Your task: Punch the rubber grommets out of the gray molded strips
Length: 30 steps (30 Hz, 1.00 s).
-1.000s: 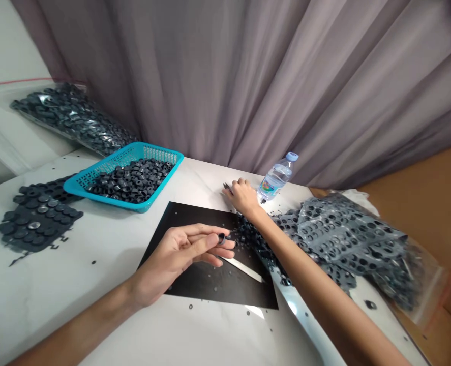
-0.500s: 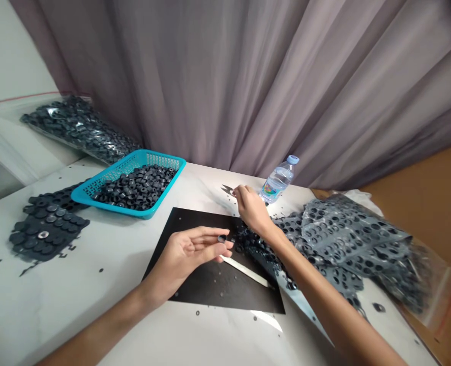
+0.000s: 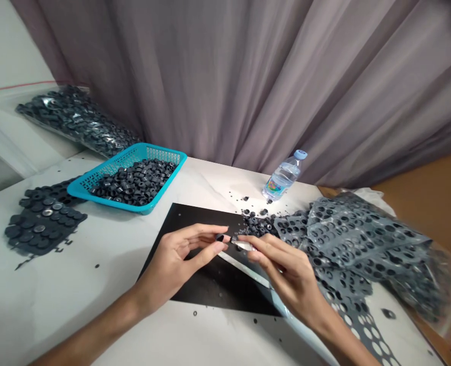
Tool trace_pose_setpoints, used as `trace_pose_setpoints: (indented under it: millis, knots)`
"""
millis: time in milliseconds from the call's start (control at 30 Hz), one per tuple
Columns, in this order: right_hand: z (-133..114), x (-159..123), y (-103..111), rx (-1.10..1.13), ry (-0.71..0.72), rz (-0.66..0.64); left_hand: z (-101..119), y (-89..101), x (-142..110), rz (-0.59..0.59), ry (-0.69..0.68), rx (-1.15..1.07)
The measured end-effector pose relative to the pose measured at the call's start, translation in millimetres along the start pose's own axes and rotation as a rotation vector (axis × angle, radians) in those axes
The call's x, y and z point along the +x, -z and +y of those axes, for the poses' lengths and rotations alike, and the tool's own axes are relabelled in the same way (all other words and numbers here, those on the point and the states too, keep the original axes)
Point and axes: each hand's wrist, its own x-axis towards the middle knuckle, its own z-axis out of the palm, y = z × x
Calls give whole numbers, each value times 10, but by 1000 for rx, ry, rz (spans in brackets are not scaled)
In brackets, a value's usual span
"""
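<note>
My left hand [image 3: 189, 254] pinches a small black rubber ring [image 3: 220, 238] between thumb and fingertips, above a black mat [image 3: 189, 216]. From the right, my right hand [image 3: 282, 267] holds small metal thread snips [image 3: 243, 245], their tips touching or almost touching the ring. Fingers cover most of the snips, so whether the blades are apart does not show. Beneath the hands, a pale strip [image 3: 244, 267] crosses the mat. Loose black rubber rings [image 3: 261, 223] lie heaped beyond my right hand.
A blue basket [image 3: 149, 209] of black rings stands at the left, a filled plastic bag [image 3: 76, 119] behind it. Molded black rubber sheets [image 3: 44, 229] lie nearby. Perforated rubber sheets [image 3: 362, 239] cover the right side. A water bottle [image 3: 284, 175] stands at the back.
My right hand has picked up the snips from the back of the table and brought them down to the ring. My left hand still holds the ring over the mat.
</note>
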Motion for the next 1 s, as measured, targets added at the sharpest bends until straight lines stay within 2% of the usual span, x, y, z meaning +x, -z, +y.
trace_pose_setpoints:
  millis: [233, 1000]
  knots:
    - [23, -117, -71, -60, 95, 74, -24, -35, -67, -40, -60, 116]
    - [-46, -165, -109, -124, 91, 71, -7, -64, -97, -47, -27, 34]
